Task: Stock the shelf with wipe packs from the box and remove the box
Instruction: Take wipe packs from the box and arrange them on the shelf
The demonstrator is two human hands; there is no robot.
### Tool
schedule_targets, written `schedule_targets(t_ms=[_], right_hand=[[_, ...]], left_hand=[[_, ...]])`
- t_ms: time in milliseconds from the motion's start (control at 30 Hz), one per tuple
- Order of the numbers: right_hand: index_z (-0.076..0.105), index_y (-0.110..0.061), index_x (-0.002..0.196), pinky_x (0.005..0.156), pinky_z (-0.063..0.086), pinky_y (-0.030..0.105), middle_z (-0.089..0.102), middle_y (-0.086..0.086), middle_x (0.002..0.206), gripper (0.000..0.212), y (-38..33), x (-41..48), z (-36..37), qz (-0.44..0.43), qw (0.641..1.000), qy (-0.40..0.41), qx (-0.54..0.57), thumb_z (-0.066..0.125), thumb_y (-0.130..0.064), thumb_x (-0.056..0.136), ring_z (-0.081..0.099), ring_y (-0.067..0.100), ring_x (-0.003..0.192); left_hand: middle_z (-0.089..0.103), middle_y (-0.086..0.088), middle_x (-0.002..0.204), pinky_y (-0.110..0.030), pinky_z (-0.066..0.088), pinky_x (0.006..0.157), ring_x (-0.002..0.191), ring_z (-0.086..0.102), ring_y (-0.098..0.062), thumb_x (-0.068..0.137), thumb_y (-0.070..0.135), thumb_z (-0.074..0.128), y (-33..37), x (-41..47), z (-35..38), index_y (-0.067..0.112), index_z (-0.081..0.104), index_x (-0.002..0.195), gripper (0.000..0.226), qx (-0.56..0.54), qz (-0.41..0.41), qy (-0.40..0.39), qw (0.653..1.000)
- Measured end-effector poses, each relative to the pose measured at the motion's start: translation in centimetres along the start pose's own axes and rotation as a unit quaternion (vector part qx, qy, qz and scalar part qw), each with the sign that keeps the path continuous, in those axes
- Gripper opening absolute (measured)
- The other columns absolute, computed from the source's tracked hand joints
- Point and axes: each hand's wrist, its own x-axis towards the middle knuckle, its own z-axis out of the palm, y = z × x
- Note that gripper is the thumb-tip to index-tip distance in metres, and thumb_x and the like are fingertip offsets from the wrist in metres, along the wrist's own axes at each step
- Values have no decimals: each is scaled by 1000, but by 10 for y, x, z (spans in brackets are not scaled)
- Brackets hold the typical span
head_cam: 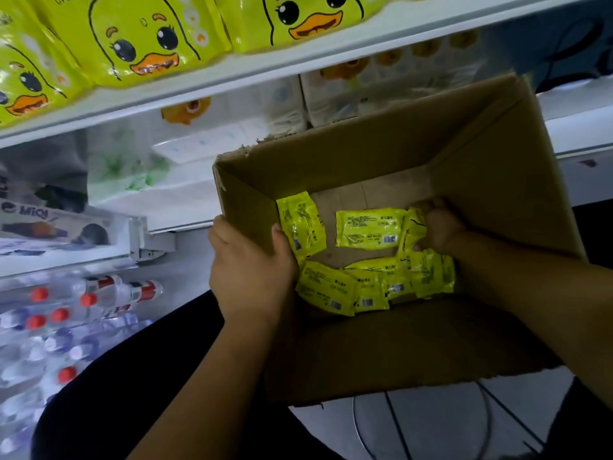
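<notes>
An open brown cardboard box point(381, 154) fills the middle of the view, with several yellow wipe packs point(368, 229) lying on its bottom. My left hand point(247, 267) grips the box's left wall at the rim, thumb inside. Deep in the box, my right hand point(438, 224) curls its fingers round an upright yellow wipe pack point(413, 232) at the right side of the pile. Above, the white shelf point(232, 78) carries yellow duck-faced wipe packs point(132, 38) along its front.
Under the white shelf sit white tissue packs point(331, 101) and a white bag with green print point(132, 167). Water bottles with red caps point(66, 313) lie at lower left, beside boxed goods point(49, 227). My dark trousers and pale floor show below the box.
</notes>
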Motion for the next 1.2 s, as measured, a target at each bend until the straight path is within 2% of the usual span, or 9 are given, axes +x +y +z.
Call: schedule_targets(t_ms=[100, 333, 533, 767, 900, 967, 1033, 1100, 1200], right_hand=[[43, -15, 147, 109, 39, 36, 48, 17, 145, 106, -5, 6, -3, -22, 999, -8, -29, 98, -28, 57, 45, 36, 134], [47, -27, 142, 113, 27, 36, 46, 9, 142, 107, -1, -3, -5, -27, 996, 14, -78, 93, -57, 50, 33, 32, 137], [47, -20, 135, 95, 49, 36, 63, 5, 125, 104, 7, -23, -3, -69, 997, -34, 3, 99, -43, 48, 60, 31, 118], [55, -12, 120, 81, 51, 34, 67, 2, 106, 78, -3, -72, -24, -61, 981, 58, 177, 96, -41, 60, 65, 24, 100], [66, -14, 107, 76, 57, 29, 74, -4, 95, 58, -22, -121, -56, -99, 923, 73, 365, 95, -36, 62, 71, 10, 86], [68, -16, 109, 80, 58, 31, 77, -2, 97, 55, -30, -153, -68, -127, 880, 63, 454, 95, -33, 65, 73, 11, 89], [68, -15, 117, 91, 57, 38, 77, 1, 106, 61, -34, -187, -76, -148, 832, 41, 533, 93, -37, 66, 74, 19, 100], [66, -11, 123, 97, 55, 44, 76, 6, 111, 63, -37, -219, -80, -160, 776, 11, 610, 88, -35, 69, 72, 25, 106], [65, -11, 125, 94, 56, 42, 75, 7, 113, 55, -40, -261, -85, -162, 737, -30, 656, 79, -32, 76, 72, 25, 106]], left_hand=[[52, -18, 133, -47, 51, 83, 108, 61, -43, 92, 48, 61, -1, 0, 0, 2, 38, 140, 70, 7, 1, 0, 1000], [51, -16, 131, -43, 45, 75, 105, 61, -44, 93, 47, 60, -2, 0, 2, 3, 38, 138, 67, 11, 6, 9, 1000], [50, -18, 130, -44, 43, 74, 106, 60, -45, 95, 45, 60, -1, -2, -2, 3, 38, 134, 62, 19, 6, 18, 1000], [43, -15, 144, -48, 46, 92, 125, 52, -41, 95, 47, 60, -3, -9, -11, 5, 33, 146, 71, -61, 15, -8, 998], [34, -17, 154, -43, 36, 114, 143, 32, -34, 93, 41, 65, 2, -31, -21, 9, 45, 144, 64, -125, 88, 48, 987], [29, -12, 158, -29, 30, 113, 147, 29, -26, 94, 39, 68, 14, -56, -29, 18, 54, 138, 51, -175, 101, 26, 979], [39, -1, 148, -20, 32, 104, 138, 42, -19, 93, 44, 70, 25, -90, -38, 25, 54, 138, 51, -252, 53, -39, 966], [54, 9, 128, -21, 44, 88, 117, 57, -12, 86, 55, 72, 28, -125, -44, 24, 52, 139, 65, -362, -62, -116, 923], [72, -2, 122, -35, 60, 83, 108, 71, -19, 75, 70, 74, 27, -167, -45, 12, 60, 131, 82, -539, -184, -194, 799]])
